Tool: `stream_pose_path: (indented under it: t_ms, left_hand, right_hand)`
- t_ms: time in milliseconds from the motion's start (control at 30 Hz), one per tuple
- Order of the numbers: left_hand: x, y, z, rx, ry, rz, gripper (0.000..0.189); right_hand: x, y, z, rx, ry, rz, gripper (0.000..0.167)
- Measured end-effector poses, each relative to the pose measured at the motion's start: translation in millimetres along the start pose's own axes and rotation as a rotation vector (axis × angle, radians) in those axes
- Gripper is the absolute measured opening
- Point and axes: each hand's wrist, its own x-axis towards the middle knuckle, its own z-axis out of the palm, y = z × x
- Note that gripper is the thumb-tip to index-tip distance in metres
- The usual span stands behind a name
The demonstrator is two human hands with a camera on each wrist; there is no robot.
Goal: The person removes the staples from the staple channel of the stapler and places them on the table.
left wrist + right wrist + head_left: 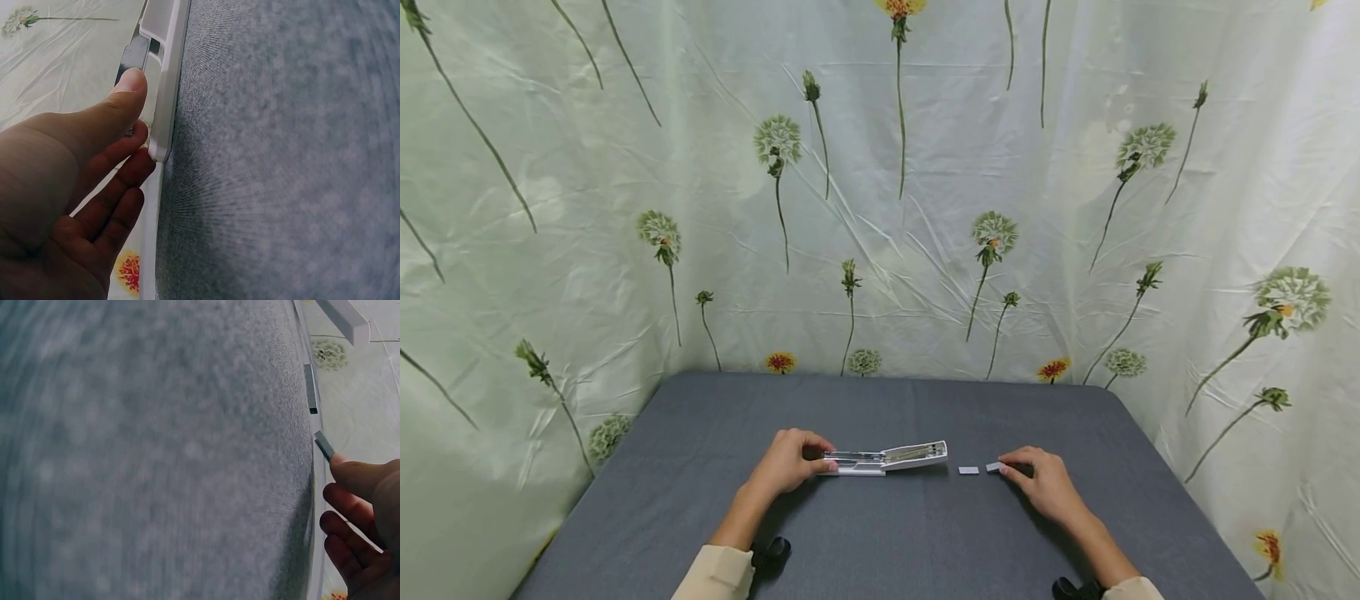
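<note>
A white stapler lies on the table with its top arm swung back to the right, baring the metal magazine. My left hand pinches its left end between thumb and fingers; the left wrist view shows the thumb on the metal part beside the white base. With thumb and fingertips my right hand pinches a small grey strip of staples, its near end tilted in the right wrist view. A second staple strip lies flat between that hand and the stapler.
A grey cloth covers the table. Behind it and at both sides hangs a pale curtain printed with dandelions. Dark straps sit at both wrists.
</note>
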Motion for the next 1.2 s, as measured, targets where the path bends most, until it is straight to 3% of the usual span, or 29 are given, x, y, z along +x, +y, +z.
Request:
stream_pose_path:
  t_ms: [167,367,467,667,1200]
  left_hand:
    - [0.2,-0.4,0.2,-0.006,-0.002,0.0,0.018]
    - [-0.4,-0.8,1.4,-0.008,-0.004,-0.002,0.018]
    - [-0.7,-0.4,1.1,-0.014,-0.005,-0.003,0.018]
    - [-1.7,0.6,0.5,-0.007,-0.008,-0.028,0.018]
    - [-2.5,0.4,2.3,0.007,0.004,-0.02,0.019]
  right_hand:
    - [0.3,1.6,2.1,0.008,-0.005,0.021,0.012]
    - [-0.5,4.8,3.0,-0.012,-0.019,-0.021,0.012]
    - [1.1,5.3,1.8,-0.056,-0.062,-0.034,0.01]
    - [3.7,2.2,-0.5,-0.133,-0.168,0.02,0.009]
    - [2.9,3.7,-3.1,-0.048,-0.19,0.069,0.014]
